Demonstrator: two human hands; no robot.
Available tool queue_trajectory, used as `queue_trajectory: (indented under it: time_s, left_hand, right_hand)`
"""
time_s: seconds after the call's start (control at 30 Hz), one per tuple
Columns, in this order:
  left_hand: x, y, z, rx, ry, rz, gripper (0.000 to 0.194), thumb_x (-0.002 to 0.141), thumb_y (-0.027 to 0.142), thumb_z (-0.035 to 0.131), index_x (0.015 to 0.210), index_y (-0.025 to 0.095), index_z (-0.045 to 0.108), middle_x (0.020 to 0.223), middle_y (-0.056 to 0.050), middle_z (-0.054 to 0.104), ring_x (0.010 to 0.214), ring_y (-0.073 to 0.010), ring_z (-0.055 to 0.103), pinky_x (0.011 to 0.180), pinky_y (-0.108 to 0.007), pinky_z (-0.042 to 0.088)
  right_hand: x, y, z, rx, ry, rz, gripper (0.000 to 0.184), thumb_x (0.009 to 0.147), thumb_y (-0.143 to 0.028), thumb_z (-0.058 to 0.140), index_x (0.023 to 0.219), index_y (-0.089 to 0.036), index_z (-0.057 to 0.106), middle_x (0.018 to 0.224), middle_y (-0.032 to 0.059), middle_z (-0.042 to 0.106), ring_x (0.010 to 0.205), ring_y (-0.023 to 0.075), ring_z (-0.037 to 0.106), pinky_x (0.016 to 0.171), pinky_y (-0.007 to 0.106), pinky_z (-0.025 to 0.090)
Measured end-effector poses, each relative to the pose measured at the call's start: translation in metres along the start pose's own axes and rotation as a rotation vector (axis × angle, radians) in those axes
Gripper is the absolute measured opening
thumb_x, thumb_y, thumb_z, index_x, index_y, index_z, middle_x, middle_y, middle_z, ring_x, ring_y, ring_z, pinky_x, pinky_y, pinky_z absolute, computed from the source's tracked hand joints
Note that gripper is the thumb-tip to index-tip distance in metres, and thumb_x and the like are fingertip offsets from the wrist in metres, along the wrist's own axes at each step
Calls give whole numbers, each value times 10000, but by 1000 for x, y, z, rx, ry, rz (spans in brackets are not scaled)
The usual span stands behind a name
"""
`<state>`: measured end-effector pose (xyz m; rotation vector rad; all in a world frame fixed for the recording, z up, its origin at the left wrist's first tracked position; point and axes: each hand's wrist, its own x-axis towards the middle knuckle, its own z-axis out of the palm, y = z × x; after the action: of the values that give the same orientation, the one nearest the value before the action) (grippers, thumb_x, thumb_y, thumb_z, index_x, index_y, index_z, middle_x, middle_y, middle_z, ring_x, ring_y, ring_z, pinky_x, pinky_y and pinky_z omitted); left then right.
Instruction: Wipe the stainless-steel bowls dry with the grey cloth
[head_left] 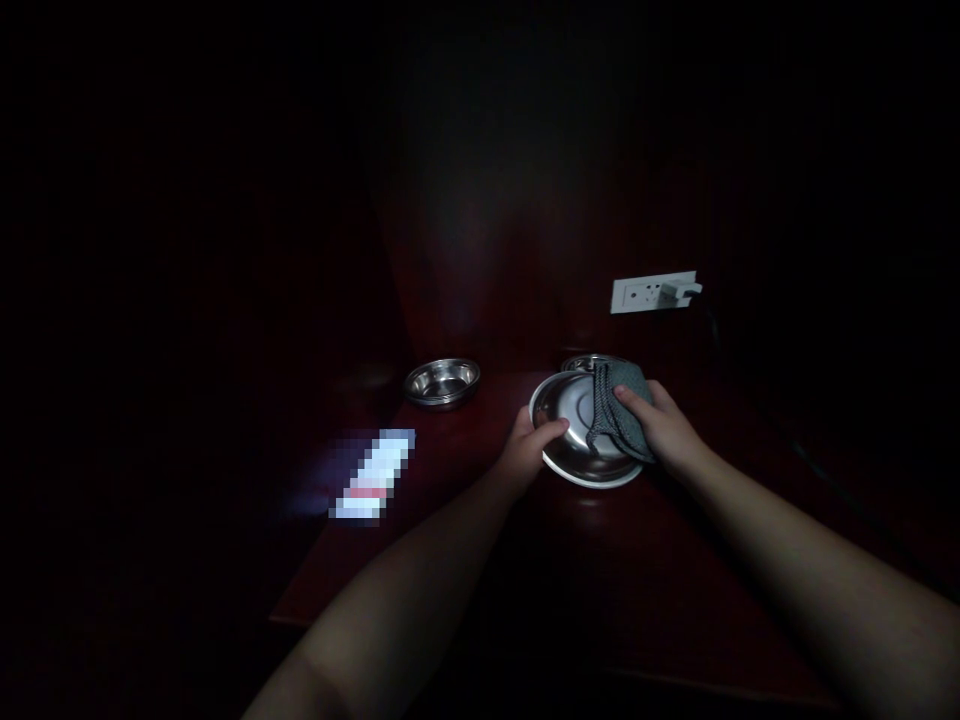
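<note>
A shiny steel bowl (pixel 577 432) is tilted toward me on the dark red table (pixel 465 560). My left hand (pixel 529 448) grips its left rim, thumb over the edge. My right hand (pixel 664 428) presses a folded grey cloth (pixel 619 408) against the bowl's right inner side, fingers closed on the cloth. Just behind the held bowl, the rim of another steel bowl (pixel 583 361) shows.
A second steel bowl (pixel 442 381) stands at the table's back left. A blurred white rectangle (pixel 373 475) lies near the left edge. A white wall socket with a plug (pixel 654 292) sits on the back wall. The surroundings are very dark.
</note>
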<state>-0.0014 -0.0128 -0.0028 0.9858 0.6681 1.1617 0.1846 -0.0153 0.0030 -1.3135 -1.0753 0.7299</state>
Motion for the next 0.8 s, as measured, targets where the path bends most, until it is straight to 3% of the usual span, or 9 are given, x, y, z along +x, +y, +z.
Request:
queue_trajectory:
  time_s: [0.8]
  left_hand:
    - [1, 2, 0, 34, 23, 39, 410, 593, 243, 729, 962, 155, 573, 871, -32, 630, 863, -205, 588, 856, -379, 430]
  right_hand:
    - [-4, -5, 1, 9, -1, 16, 391, 709, -535, 627, 947, -235, 548, 874, 30, 657, 779, 208, 641, 662, 313, 527]
